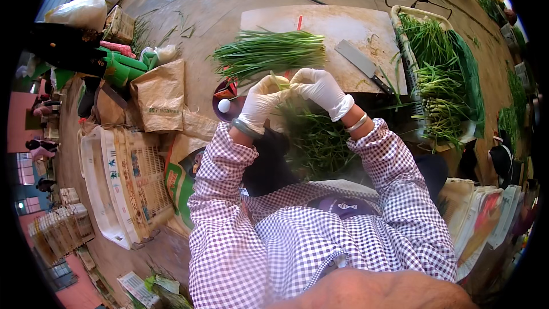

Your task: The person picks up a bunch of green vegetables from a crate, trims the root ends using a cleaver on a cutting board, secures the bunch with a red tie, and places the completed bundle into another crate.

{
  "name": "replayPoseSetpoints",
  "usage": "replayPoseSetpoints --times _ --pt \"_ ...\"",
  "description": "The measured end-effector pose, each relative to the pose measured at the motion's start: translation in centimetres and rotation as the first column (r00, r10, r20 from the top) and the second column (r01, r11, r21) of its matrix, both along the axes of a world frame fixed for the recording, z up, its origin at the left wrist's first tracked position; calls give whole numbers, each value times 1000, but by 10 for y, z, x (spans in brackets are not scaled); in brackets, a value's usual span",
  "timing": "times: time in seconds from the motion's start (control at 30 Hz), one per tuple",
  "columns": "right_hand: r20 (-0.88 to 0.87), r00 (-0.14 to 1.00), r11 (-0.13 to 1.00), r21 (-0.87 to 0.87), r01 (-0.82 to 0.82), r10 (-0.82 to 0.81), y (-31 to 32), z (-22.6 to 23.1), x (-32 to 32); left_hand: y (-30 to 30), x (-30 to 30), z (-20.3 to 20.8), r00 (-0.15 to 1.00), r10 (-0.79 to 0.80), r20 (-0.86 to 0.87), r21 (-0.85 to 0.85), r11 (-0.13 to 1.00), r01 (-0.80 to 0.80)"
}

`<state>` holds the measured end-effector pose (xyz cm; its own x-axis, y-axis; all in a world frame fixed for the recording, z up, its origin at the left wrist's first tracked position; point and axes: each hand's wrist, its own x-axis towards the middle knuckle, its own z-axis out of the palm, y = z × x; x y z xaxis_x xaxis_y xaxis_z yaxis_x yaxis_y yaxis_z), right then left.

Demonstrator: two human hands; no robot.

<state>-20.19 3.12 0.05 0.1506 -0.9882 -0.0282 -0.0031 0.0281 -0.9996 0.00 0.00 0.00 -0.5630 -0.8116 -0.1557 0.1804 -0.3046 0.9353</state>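
Board [360, 28] ahead, green bundle [271, 54] across its left half.
The bundle lies just beyond your left hand [260, 103] and right hand [321, 91], neither clearly nearer; its long axis runs left to right, leafy tips past the board's left edge. Bare board opens right of it, around the cleaver [355, 59], whose handle points toward the near right corner. Your right fingertips are pinched narrow, hold unclear; your left ones pinch 1 short green piece [279, 82].
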Motion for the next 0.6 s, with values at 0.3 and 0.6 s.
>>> replayPoseSetpoints --times 0.3,0.6 --pt "-389 800 833 -503 231 -457 11 1 -53 0 -14 9 937 -296 184 195 946 260" --pt "-796 581 984 163 -66 171 84 -80 -144 -71 4 66 875 440 204 -609 756 -239"
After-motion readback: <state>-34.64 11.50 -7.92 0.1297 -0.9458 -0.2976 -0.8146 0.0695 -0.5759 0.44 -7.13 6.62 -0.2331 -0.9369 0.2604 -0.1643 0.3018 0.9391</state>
